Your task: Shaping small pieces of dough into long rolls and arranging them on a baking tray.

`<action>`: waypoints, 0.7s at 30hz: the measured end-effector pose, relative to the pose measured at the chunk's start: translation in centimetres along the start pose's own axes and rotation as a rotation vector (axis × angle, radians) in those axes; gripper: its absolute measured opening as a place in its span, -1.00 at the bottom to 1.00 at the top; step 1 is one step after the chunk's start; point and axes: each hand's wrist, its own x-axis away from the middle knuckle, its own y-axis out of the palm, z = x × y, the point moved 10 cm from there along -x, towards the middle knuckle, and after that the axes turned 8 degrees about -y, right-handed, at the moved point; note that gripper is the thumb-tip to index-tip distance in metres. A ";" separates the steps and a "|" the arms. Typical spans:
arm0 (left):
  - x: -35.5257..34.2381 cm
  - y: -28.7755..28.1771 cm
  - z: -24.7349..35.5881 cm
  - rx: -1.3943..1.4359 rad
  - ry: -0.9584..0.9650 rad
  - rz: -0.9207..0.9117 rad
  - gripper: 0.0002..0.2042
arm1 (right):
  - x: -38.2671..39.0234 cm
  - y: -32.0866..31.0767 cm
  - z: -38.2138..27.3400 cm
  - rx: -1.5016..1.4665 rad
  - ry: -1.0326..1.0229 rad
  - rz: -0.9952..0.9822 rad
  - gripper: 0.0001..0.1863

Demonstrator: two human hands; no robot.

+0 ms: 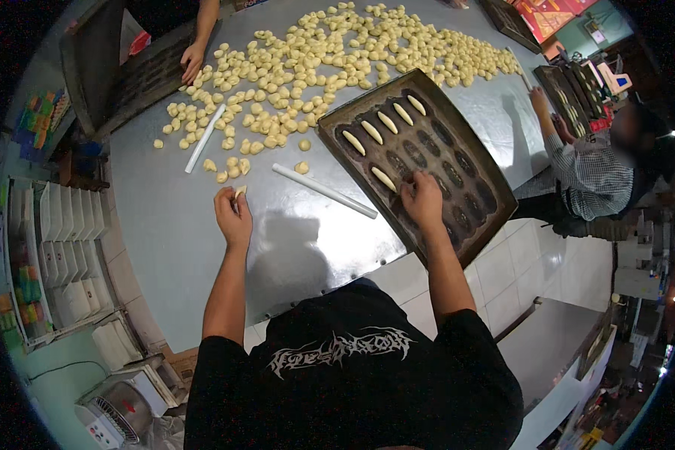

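Bakery workroom | many dough pieces [276, 98] | large metal table [157, 232] | moulded baking tray [430, 142]

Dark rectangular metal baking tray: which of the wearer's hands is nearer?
The right hand, over the tray, beside a slim pale dough strip; the left hand is left of the tray, over the shiny grey table.

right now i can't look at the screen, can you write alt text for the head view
A person's right grip is at a dark tray bearing dough strips, while the left grip pinches a dough piece over a grey table. Many dough balls lie across the table's far part, with two white rods nearer.
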 end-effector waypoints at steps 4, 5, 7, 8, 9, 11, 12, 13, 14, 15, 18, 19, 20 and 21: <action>2.8 -0.8 -0.1 0.141 -0.092 -0.062 -0.84 | -1.7 3.5 0.9 -0.104 0.070 -0.112 -0.85; 3.5 -1.3 0.1 0.140 -0.090 -0.055 -0.84 | -2.0 4.1 0.8 -0.107 0.063 -0.109 -0.85; 5.3 -2.0 0.0 0.160 -0.115 -0.088 -0.83 | -2.2 6.0 0.4 -0.111 0.069 -0.175 -0.83; 6.4 -2.6 -0.4 0.118 -0.156 -0.133 -0.78 | -2.4 5.9 -0.6 -0.118 0.058 -0.181 -0.83; 7.3 -3.6 -0.6 0.111 -0.161 -0.122 -0.78 | -2.4 5.3 -1.2 -0.132 0.086 -0.160 -0.81; 8.6 -4.3 0.5 0.020 -0.081 -0.165 -0.76 | -2.5 5.0 -1.7 -0.150 0.103 -0.140 -0.80; 8.8 -4.6 1.1 0.006 -0.024 -0.157 -0.75 | -2.4 5.5 -1.6 -0.148 0.098 -0.157 -0.78; 8.9 -4.6 1.7 0.005 -0.026 -0.149 -0.75 | -2.2 5.8 -1.1 -0.142 0.094 -0.172 -0.77; 9.0 -4.9 2.3 0.037 -0.001 -0.129 -0.76 | -2.1 6.2 -0.8 -0.088 0.076 -0.179 -0.73; 9.0 -5.1 2.9 0.069 0.024 -0.110 -0.77 | -1.9 6.2 -0.1 -0.094 0.063 -0.182 -0.73; 9.0 -5.5 4.5 0.045 0.112 -0.133 -0.77 | -1.6 2.4 -4.2 -0.107 0.044 0.030 -0.74; 9.4 -5.2 5.9 0.079 0.166 -0.182 -0.77 | -1.2 1.4 -6.3 -0.114 0.036 0.026 -0.74; 9.9 -4.3 7.2 0.064 0.205 -0.264 -0.76 | -0.8 0.1 -9.0 -0.176 -0.022 0.062 -0.74; 10.6 -3.2 8.3 0.051 0.244 -0.348 -0.76 | -0.3 -0.6 -11.0 -0.237 -0.079 0.099 -0.74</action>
